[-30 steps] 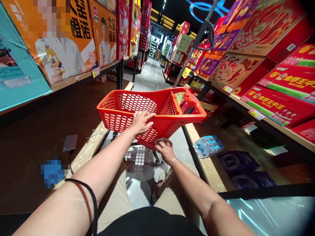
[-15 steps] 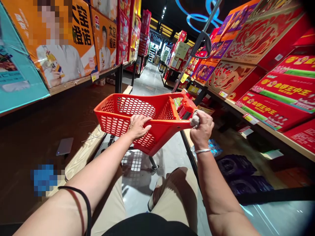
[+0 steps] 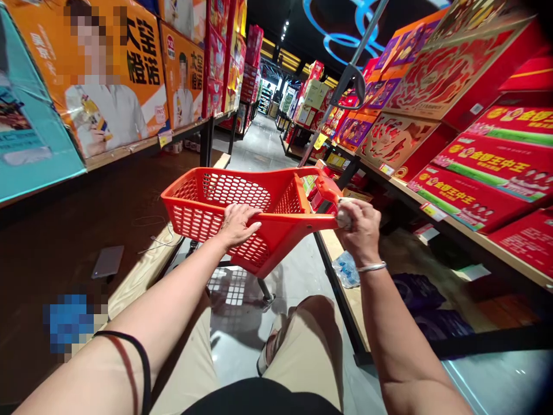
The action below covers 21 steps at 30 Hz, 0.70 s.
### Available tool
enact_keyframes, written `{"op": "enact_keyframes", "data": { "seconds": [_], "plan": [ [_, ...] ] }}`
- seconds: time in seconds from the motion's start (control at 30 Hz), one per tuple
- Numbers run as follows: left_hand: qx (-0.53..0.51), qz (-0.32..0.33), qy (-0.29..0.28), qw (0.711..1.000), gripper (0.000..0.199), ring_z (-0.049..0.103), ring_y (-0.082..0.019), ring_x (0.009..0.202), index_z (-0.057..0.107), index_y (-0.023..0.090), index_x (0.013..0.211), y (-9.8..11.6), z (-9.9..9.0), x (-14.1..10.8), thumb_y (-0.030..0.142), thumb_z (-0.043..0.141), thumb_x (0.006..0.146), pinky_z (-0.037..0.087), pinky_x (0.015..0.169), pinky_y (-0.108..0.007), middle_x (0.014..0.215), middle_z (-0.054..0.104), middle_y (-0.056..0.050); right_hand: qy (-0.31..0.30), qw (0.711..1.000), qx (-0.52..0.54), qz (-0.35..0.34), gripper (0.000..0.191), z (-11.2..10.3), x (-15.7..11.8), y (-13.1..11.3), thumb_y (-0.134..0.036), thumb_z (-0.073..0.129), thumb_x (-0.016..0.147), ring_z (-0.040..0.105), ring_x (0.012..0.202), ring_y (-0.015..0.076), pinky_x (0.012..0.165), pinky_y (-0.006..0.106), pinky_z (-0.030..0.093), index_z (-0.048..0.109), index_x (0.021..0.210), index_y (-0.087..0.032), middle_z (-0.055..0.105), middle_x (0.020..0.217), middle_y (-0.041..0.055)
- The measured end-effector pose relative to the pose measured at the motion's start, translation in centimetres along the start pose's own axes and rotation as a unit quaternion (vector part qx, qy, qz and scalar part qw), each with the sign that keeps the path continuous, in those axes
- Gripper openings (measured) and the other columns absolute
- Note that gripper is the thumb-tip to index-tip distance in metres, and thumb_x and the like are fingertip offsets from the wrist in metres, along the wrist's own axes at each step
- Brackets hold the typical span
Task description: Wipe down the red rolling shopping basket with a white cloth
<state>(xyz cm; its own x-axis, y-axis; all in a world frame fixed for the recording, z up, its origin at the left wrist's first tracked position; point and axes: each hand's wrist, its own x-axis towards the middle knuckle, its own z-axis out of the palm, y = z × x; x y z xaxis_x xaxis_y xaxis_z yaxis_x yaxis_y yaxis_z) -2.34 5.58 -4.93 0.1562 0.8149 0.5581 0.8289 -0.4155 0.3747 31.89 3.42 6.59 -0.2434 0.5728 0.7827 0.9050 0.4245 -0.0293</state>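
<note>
A red plastic shopping cart (image 3: 287,248) with perforated sides stands in front of me, turned sideways across the aisle. My left hand (image 3: 239,225) lies over its near rim, fingers hooked across the top edge and thumb on the outer side. At the cart's right end, my right hand (image 3: 362,227) is closed around a crumpled greyish-white cloth (image 3: 344,214). The cloth is pressed against the corner where the rim meets the red handle (image 3: 329,189). The basket's visible interior shows no goods; its bottom is partly hidden by the near wall.
Shelves line both sides closely: orange cartons (image 3: 116,80) on the left, red gift boxes (image 3: 479,184) on the right. A grey slanted pole (image 3: 317,135) rises behind the handle. On the low left platform lies a flat grey device (image 3: 108,262). Grey tiled floor (image 3: 263,135) runs ahead.
My right hand and the cloth have shifted slightly right and down at the handle corner. The left hand keeps its place on the rim. The whole view has moved a little.
</note>
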Motion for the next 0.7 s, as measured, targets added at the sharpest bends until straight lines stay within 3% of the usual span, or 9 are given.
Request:
{"op": "enact_keyframes", "data": {
  "seconds": [0.1, 0.17, 0.27, 0.3, 0.37, 0.43, 0.53, 0.7],
  "plan": [
    [0.001, -0.034, 0.008, 0.999, 0.041, 0.052, -0.031, 0.115, 0.065, 0.025, 0.119, 1.1, -0.1, 0.3, 0.047, 0.060, 0.085, 0.023, 0.117, -0.056, 0.114, 0.065, -0.008, 0.015, 0.997, 0.068, 0.022, 0.039, -0.5, 0.3, 0.9, -0.012, 0.056, 0.078, 0.060, 0.110, 0.0261, 0.097, 0.046, 0.044, 0.067, 0.112, -0.026, 0.067, 0.119, 0.0061],
    [-0.009, -0.037, 0.003, 0.999, 0.046, 0.051, -0.032, 0.119, 0.063, 0.022, 0.120, 2.6, -0.2, 0.6, 0.049, 0.063, 0.082, 0.019, 0.120, -0.058, 0.118, 0.064, -0.011, -0.018, 0.995, 0.097, -0.005, 0.035, -0.6, 0.3, 0.0, -0.011, 0.057, 0.079, 0.061, 0.110, 0.0248, 0.098, 0.045, 0.043, 0.067, 0.109, -0.026, 0.070, 0.118, 0.0052],
    [-0.037, 0.036, -0.021, 0.998, 0.062, 0.049, -0.033, 0.127, 0.054, 0.021, 0.136, 5.7, -0.3, 1.1, 0.049, 0.064, 0.082, 0.016, 0.122, -0.059, 0.132, 0.060, -0.012, -0.067, 0.993, 0.081, -0.047, 0.041, -1.2, 0.3, -2.5, -0.006, 0.058, 0.077, 0.059, 0.112, 0.0262, 0.098, 0.045, 0.043, 0.068, 0.111, -0.026, 0.070, 0.121, 0.0053],
    [-0.042, 0.052, -0.024, 0.997, 0.066, 0.048, -0.033, 0.128, 0.052, 0.020, 0.140, 6.5, -0.3, 1.2, 0.050, 0.065, 0.083, 0.020, 0.121, -0.057, 0.134, 0.059, -0.013, -0.089, 0.992, 0.073, -0.060, 0.046, -1.6, 0.5, -3.2, -0.004, 0.058, 0.075, 0.059, 0.112, 0.0270, 0.097, 0.045, 0.043, 0.069, 0.114, -0.026, 0.070, 0.122, 0.0057],
    [-0.046, 0.052, -0.014, 0.997, 0.066, 0.049, -0.032, 0.126, 0.052, 0.020, 0.140, 7.5, -0.4, 1.4, 0.051, 0.064, 0.084, 0.024, 0.119, -0.055, 0.133, 0.059, -0.013, -0.147, 0.982, 0.069, -0.094, 0.054, -2.5, 1.2, -4.3, -0.002, 0.059, 0.073, 0.058, 0.111, 0.0281, 0.095, 0.045, 0.044, 0.068, 0.120, -0.027, 0.069, 0.125, 0.0064],
    [-0.054, 0.035, 0.000, 0.998, 0.058, 0.051, -0.031, 0.123, 0.055, 0.021, 0.135, 7.5, -0.7, 1.5, 0.051, 0.062, 0.086, 0.024, 0.118, -0.054, 0.129, 0.061, -0.011, -0.205, 0.964, 0.099, -0.137, 0.054, -3.4, 2.4, -4.5, -0.004, 0.060, 0.075, 0.058, 0.109, 0.0277, 0.094, 0.044, 0.045, 0.067, 0.123, -0.028, 0.069, 0.125, 0.0069],
    [-0.080, 0.018, 0.000, 0.997, 0.045, 0.053, -0.028, 0.118, 0.059, 0.023, 0.126, 6.1, -1.2, 1.5, 0.050, 0.055, 0.091, 0.023, 0.119, -0.053, 0.122, 0.064, -0.008, -0.249, 0.940, 0.163, -0.167, 0.039, -3.4, 4.7, -2.9, -0.011, 0.062, 0.081, 0.060, 0.107, 0.0259, 0.094, 0.042, 0.046, 0.070, 0.116, -0.027, 0.069, 0.119, 0.0073],
    [-0.097, -0.009, 0.005, 0.995, 0.037, 0.056, -0.028, 0.115, 0.060, 0.021, 0.114, 4.4, -2.3, 1.4, 0.050, 0.049, 0.093, 0.019, 0.121, -0.056, 0.115, 0.065, -0.008, -0.189, 0.959, 0.205, -0.052, 0.018, -0.8, 6.2, 0.3, -0.024, 0.068, 0.082, 0.063, 0.100, 0.0253, 0.094, 0.045, 0.048, 0.070, 0.100, -0.022, 0.068, 0.106, 0.0084]
  ]
}}
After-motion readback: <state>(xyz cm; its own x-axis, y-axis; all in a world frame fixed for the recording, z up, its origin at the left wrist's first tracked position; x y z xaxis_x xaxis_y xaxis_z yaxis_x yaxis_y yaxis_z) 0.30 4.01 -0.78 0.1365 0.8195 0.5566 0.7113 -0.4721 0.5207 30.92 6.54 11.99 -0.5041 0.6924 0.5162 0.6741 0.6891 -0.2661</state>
